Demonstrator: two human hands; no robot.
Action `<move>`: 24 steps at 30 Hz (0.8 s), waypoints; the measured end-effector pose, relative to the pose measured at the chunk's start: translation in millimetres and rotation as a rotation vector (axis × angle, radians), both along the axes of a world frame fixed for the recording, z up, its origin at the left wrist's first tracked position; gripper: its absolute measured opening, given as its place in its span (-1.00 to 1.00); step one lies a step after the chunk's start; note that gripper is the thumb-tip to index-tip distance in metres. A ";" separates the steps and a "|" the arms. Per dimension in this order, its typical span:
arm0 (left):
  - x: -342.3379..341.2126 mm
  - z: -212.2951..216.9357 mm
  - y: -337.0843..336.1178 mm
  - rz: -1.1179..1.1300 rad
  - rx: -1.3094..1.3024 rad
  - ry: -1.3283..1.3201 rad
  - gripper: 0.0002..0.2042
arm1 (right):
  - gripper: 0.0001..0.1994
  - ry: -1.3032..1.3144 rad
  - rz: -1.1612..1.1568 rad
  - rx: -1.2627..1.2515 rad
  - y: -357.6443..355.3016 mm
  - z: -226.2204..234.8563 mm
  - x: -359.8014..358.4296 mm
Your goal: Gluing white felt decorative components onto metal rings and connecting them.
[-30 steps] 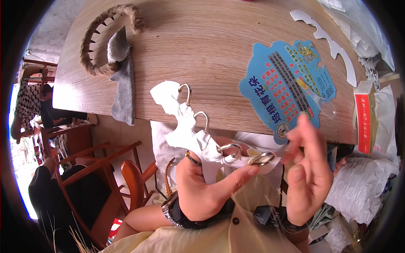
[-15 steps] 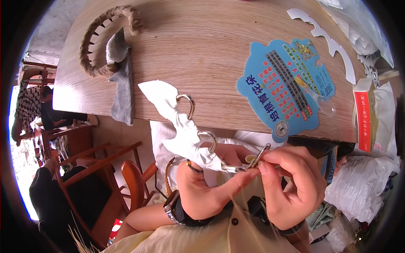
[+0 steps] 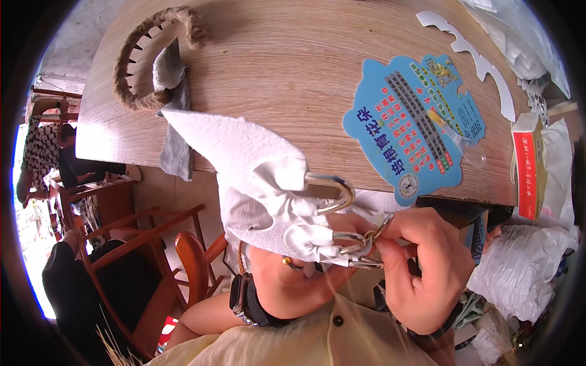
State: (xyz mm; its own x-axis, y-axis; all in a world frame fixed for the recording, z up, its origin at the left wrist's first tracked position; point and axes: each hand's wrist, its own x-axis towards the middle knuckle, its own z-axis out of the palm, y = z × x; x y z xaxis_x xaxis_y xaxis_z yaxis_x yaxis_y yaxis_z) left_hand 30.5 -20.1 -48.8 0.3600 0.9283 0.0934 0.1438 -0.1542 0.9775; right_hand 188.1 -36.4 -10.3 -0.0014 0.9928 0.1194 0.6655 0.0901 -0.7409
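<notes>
A white fabric piece (image 3: 244,152) with a pointed end hangs in front of me, bunched up where curved metal clips (image 3: 349,194) sit on its right edge. Behind it is my left hand (image 3: 281,287), closed at the clipped end; most of its fingers are hidden by the fabric. My right hand (image 3: 427,262) pinches a small metal clip (image 3: 384,226) between thumb and index finger, right beside the lower clips. Whether that clip is hooked to the others I cannot tell.
On the wooden table (image 3: 274,61) lie a furry brown toothed headband (image 3: 125,73), a grey fabric piece (image 3: 177,143) and a blue cloud-shaped card (image 3: 372,134) with a clear plastic spoon (image 3: 470,152). At right are a white cut-out template (image 3: 482,61), a red box (image 3: 526,171) and plastic bags (image 3: 519,268).
The white fabric has swung up and nearer, now covering more of my left hand and showing its broad face. My right hand stays about in place with its clip.
</notes>
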 end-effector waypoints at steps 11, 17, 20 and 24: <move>3.5 -2.6 1.0 0.099 -0.284 -0.205 -0.80 | -0.83 0.067 -0.043 -0.084 -9.0 -6.5 -7.9; 3.4 1.6 3.0 0.169 -0.452 -0.259 -0.76 | -0.85 0.138 -0.020 -0.069 -9.1 -7.5 -6.0; 0.5 2.7 1.5 0.195 -0.528 -0.290 -0.74 | -0.86 0.186 -0.014 -0.091 -11.1 -5.7 -6.6; 5.0 1.9 1.6 0.259 -0.553 -0.442 -0.71 | -0.86 0.174 0.011 -0.071 -9.9 -9.3 -4.0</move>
State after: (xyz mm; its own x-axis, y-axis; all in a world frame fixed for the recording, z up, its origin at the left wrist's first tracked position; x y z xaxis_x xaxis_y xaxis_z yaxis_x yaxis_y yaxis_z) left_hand 35.5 -18.5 -46.8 0.1614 0.9315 -0.3259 -0.3147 0.3616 0.8776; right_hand 184.1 -46.3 -19.5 0.0025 0.9988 0.0481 0.5260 0.0396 -0.8495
